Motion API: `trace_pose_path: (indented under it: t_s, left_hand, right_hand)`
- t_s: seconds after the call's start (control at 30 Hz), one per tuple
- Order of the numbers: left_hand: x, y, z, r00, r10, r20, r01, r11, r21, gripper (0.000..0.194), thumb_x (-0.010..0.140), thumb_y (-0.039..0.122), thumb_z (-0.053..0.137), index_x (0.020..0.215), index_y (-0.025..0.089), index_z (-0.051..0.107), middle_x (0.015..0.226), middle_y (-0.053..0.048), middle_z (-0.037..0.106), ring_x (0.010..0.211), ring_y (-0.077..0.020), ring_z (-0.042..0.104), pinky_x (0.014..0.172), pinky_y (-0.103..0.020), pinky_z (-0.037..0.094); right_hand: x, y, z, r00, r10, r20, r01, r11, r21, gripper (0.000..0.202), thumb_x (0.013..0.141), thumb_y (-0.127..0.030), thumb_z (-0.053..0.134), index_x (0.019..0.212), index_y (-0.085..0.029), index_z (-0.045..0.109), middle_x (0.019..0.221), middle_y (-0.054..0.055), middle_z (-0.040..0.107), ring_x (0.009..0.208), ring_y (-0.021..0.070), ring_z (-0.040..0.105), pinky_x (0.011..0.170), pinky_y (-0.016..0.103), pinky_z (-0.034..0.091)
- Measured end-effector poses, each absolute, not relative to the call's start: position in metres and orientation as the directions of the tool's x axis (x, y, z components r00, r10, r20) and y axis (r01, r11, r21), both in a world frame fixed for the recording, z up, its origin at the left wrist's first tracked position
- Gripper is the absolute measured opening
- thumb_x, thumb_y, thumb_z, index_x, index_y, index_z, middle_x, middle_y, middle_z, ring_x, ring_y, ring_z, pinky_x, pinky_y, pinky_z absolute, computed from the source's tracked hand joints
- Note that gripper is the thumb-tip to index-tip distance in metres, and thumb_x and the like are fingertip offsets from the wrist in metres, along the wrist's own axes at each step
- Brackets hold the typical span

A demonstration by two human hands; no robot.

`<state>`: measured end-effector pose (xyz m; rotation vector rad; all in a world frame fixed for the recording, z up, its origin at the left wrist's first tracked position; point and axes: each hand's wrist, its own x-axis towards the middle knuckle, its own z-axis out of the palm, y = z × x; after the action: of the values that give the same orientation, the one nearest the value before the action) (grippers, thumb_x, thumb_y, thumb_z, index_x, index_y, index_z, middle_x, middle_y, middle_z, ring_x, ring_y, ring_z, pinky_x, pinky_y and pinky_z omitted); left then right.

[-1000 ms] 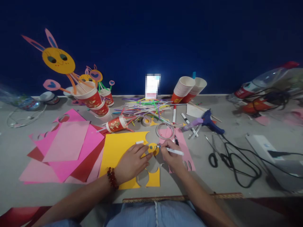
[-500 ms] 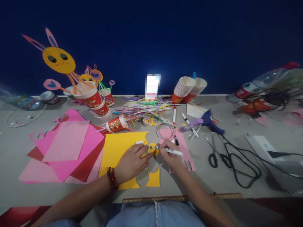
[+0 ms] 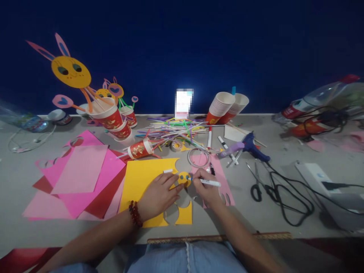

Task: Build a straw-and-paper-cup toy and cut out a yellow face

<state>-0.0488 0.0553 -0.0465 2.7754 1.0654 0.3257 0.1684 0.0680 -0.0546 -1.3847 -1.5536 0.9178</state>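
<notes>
My right hand (image 3: 205, 185) is closed around a white marker (image 3: 211, 182), its blue tip at the right side of a small yellow paper circle (image 3: 184, 183). Two dark blue-green eye spots show on the circle. Flat on the yellow sheet (image 3: 139, 174) lies my left hand (image 3: 159, 195), fingers stretched out, with its fingertips on the circle's left and lower edge. A white marker cap (image 3: 168, 171) rests just above that hand. Under the right hand is a pink sheet (image 3: 224, 182) with cut-outs along its edge.
Pink and red sheets (image 3: 79, 163) are piled at left. Behind my hands lie many coloured pipe cleaners (image 3: 176, 131) and a tipped paper cup (image 3: 140, 148). Stacked cups (image 3: 220, 108) stand at the back. Scissors (image 3: 256, 191), a blue glue gun (image 3: 254, 149) and its black cord are at right.
The marker tip has shifted slightly right on the circle, and the right eye spot looks more filled in. My left hand stays in place.
</notes>
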Motion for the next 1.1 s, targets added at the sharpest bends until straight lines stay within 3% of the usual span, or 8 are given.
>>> trace_pose_path:
  t_s: [1.1]
  left_hand:
    - [-0.0489,0.0553,-0.048,0.725,0.673,0.149,0.642,-0.738,0.209,0.038,0.095,0.035,0.057,0.132,0.024,0.057,0.135,-0.009,0.059,0.124,-0.0284,0.052,0.105,-0.046,0.045]
  right_hand:
    - [0.1676,0.068,-0.0531,-0.051,0.992,0.116,0.389,0.127,-0.912,0.017,0.08,-0.02,0.051,0.064,-0.022,0.05,0.055,-0.005,0.049,0.052,0.0131,0.045,0.052,0.025,0.036]
